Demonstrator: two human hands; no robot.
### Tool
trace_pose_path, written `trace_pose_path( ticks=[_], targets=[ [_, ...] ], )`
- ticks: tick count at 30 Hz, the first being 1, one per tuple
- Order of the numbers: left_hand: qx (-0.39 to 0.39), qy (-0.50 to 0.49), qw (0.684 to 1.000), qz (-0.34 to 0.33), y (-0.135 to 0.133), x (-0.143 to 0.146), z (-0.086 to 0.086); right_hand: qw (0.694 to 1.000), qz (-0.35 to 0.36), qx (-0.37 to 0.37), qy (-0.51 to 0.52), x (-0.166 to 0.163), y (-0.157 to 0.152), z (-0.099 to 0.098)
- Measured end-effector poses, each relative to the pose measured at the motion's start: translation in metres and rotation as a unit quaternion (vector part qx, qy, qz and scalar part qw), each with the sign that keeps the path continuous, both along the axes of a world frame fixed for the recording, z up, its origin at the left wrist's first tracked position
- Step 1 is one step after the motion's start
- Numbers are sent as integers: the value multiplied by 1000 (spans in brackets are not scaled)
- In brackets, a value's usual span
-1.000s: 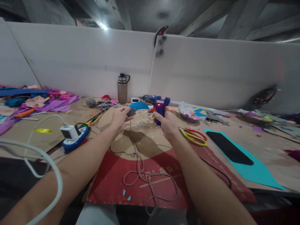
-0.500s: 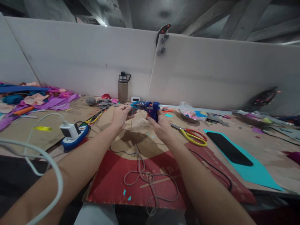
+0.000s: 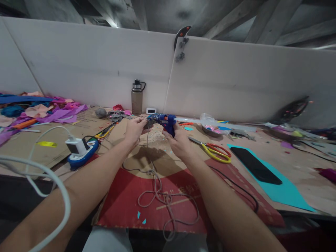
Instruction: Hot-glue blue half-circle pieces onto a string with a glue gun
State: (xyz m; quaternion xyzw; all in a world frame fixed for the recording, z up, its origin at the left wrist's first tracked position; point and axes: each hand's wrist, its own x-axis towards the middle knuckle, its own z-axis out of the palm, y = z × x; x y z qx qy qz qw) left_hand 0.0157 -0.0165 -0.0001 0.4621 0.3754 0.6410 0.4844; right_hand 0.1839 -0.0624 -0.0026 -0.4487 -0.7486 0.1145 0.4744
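One thick white cable [image 3: 67, 204] curves across the lower left of my head view. Beyond it, I see a red-printed cardboard sheet [image 3: 118, 210] lying at the worktop [image 3: 311, 168] edge, with a grey cord [image 3: 151, 172] looped over it and two turquoise scraps [image 3: 144, 221] nearby. Over to my right, a black phone [image 3: 256, 165] rests on a turquoise sheet [image 3: 291, 196], and scissors [image 3: 204, 145] with red and yellow handles lie just beside it. On the left, a white adapter [image 3: 78, 146] sits in a blue power strip [image 3: 84, 156].

Farther out, I have the right hand [image 3: 181, 141] wrapped around the grip of a blue glue gun [image 3: 170, 125], held above the cardboard, nozzle pointing left. The left hand [image 3: 133, 131] pinches the cord's upper end at that nozzle; I cannot tell what else its fingertips hold. Farthest back, a bottle [image 3: 137, 101] stands before a white partition [image 3: 91, 70].
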Motion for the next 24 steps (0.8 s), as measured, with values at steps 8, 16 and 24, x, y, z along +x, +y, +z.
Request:
trace_pose_path(
  ticks=[8, 16, 24],
  targets=[
    [1, -6, 1000, 15, -5, 0, 5, 1000, -13, -1, -15, 0, -2, 0],
    [1, 0, 1000, 18, -6, 0, 6, 999, -26, 2, -21, 0, -2, 0],
    [3, 8, 1000, 20, -3, 1, 3, 999, -36, -2, -30, -1, -3, 0]
  ],
)
